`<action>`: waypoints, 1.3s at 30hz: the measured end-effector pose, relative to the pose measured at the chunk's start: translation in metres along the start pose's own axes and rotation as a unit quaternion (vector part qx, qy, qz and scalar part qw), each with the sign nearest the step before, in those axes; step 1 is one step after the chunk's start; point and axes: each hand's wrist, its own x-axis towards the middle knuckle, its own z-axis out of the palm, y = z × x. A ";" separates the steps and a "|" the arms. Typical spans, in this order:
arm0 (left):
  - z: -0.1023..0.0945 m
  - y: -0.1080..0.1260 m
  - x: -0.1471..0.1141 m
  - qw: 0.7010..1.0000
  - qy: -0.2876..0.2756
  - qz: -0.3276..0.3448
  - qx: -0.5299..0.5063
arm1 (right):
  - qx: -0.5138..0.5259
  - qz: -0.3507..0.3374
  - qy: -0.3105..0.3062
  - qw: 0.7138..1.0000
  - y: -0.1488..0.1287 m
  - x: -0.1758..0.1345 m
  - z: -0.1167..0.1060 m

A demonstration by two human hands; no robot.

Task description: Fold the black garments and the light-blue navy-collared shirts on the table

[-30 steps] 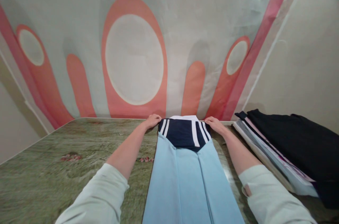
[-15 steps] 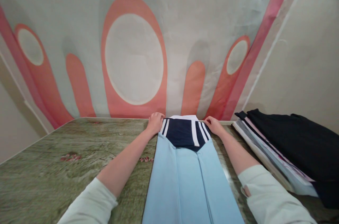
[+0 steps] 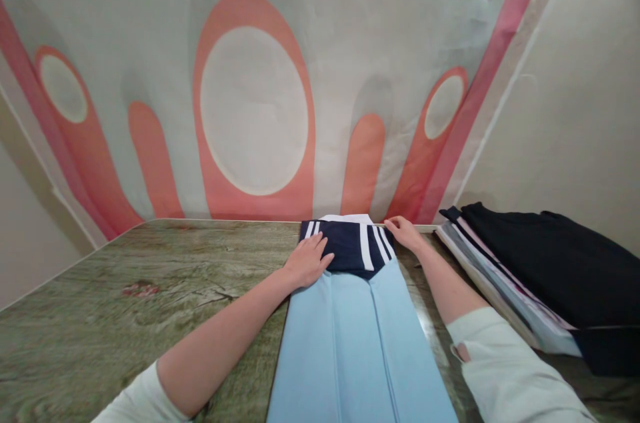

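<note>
A light blue garment [image 3: 350,343] with a navy, white-striped sailor collar [image 3: 345,243] lies lengthwise on the table, its sides folded inward to the middle. A bit of white cloth [image 3: 347,217] sticks out past the collar's far edge. My left hand [image 3: 307,261] rests flat with fingers spread on the collar's left part, where it meets the blue cloth. At the far right corner of the collar, my right hand [image 3: 404,234] has its fingertips pinched together on the garment's edge.
On the right stands a stack of folded clothes [image 3: 505,289], with a black garment [image 3: 565,256] on top. The wood-patterned table [image 3: 125,329] meets a wall [image 3: 340,76] painted with pink shapes at its far edge.
My left hand has left the collar's far left corner and come nearer and to the right, now flat on the cloth. My right hand stays at the right corner.
</note>
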 end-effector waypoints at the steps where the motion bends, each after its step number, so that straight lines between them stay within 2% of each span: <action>1: 0.000 -0.001 0.000 1.000 -0.002 0.001 0.004 | 0.002 -0.001 -0.004 1.000 -0.001 -0.001 0.001; 7: -0.001 -0.001 0.002 1.000 -0.009 -0.004 0.016 | -0.002 0.005 0.017 1.000 -0.004 -0.006 0.008; 11: 0.001 -0.002 0.003 1.000 -0.012 -0.010 0.018 | -0.023 0.008 0.041 0.999 -0.008 -0.009 0.004; 16: 0.003 -0.005 0.005 1.000 -0.012 -0.011 0.018 | -0.047 -0.024 0.040 0.998 -0.027 -0.026 0.000; 18: 0.003 -0.005 0.006 1.000 -0.008 -0.008 0.022 | -0.055 -0.061 0.002 0.997 -0.038 -0.037 0.004; 21: 0.004 -0.007 0.006 1.000 -0.002 -0.004 0.028 | -0.096 -0.111 -0.106 0.984 -0.049 -0.053 0.009; 23: 0.005 -0.008 0.006 1.000 0.002 -0.001 0.028 | -0.137 -0.103 -0.161 0.972 -0.052 -0.057 0.009; 25: 0.005 -0.008 0.005 1.000 0.004 -0.001 0.026 | -0.172 -0.070 -0.178 0.966 -0.051 -0.056 0.005; 31: 0.005 -0.007 -0.001 0.999 0.008 -0.014 0.030 | -0.233 0.007 -0.163 0.959 -0.042 -0.052 -0.001; 34: 0.005 -0.008 -0.004 0.998 0.020 -0.050 0.026 | -0.244 0.044 -0.113 0.962 -0.040 -0.053 -0.001; 36: 0.005 -0.010 -0.005 0.997 0.021 -0.077 0.023 | -0.247 0.034 -0.062 0.967 -0.044 -0.055 -0.003; 39: 0.004 -0.015 -0.006 0.997 0.017 -0.076 0.022 | -0.235 -0.049 -0.034 0.970 -0.062 -0.060 -0.005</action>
